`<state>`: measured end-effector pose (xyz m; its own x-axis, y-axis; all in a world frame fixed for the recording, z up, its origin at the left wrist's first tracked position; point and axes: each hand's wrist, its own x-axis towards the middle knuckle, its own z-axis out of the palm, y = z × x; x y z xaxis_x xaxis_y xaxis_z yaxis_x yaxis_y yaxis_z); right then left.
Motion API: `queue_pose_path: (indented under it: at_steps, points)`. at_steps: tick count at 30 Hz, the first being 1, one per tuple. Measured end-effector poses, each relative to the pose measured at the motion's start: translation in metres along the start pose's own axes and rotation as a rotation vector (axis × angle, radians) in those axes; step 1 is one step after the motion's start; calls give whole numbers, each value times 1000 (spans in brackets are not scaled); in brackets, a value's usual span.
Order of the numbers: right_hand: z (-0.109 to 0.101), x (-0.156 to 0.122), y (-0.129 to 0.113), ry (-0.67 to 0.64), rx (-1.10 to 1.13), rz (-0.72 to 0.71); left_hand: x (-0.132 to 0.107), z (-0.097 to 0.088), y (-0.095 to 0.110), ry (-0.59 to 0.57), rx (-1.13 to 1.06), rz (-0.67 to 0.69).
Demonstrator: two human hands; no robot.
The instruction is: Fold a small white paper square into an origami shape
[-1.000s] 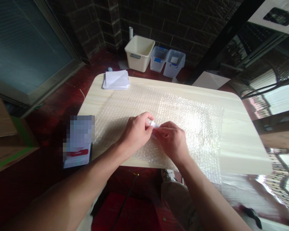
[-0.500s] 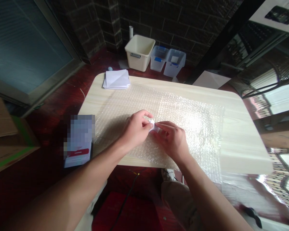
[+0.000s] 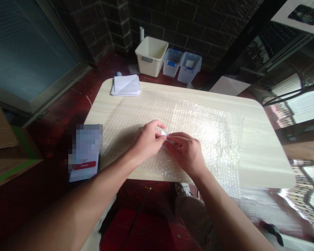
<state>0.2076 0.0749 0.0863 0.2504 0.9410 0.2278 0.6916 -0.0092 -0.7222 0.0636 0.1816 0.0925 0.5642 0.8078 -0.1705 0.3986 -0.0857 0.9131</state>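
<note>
Between my two hands is a small folded piece of white paper (image 3: 163, 134), mostly covered by fingers. My left hand (image 3: 149, 136) pinches it from the left, thumb against index finger. From the right, my right hand (image 3: 187, 148) holds it with thumb and fingertips closed, and the fingertips of both hands nearly meet. Beneath them a sheet of clear bubble wrap (image 3: 151, 108) is spread over the pale wooden table (image 3: 264, 150). Toward the table's far left corner lies a stack of white paper sheets (image 3: 126, 85).
A phone or tablet (image 3: 85, 176), partly blurred out, is at the table's left edge. Beyond the table stand a cream bin (image 3: 149, 66) and two clear plastic boxes (image 3: 189, 75). Cardboard boxes flank the table, one at left (image 3: 2, 132) and one at right (image 3: 303, 143).
The white paper shows less between my fingers and now ends in a pointed tip. My fingertips have drawn slightly closer together; both arms stay nearly in place.
</note>
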Motion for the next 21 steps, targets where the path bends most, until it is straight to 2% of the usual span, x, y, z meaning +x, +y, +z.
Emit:
queue_pose_path:
  at_steps: [7,14,18,21]
  points:
    - [0,0,0,19,-13,-14,1,0,2,4,-81,-32]
    - [-5,-1,-4,-38,44,3,2,1,12,33,-332,-91]
    - [-7,2,-3,17,179,123,3,0,12,60,-370,-60]
    - [-9,5,0,59,457,285,4,0,10,94,-252,-3]
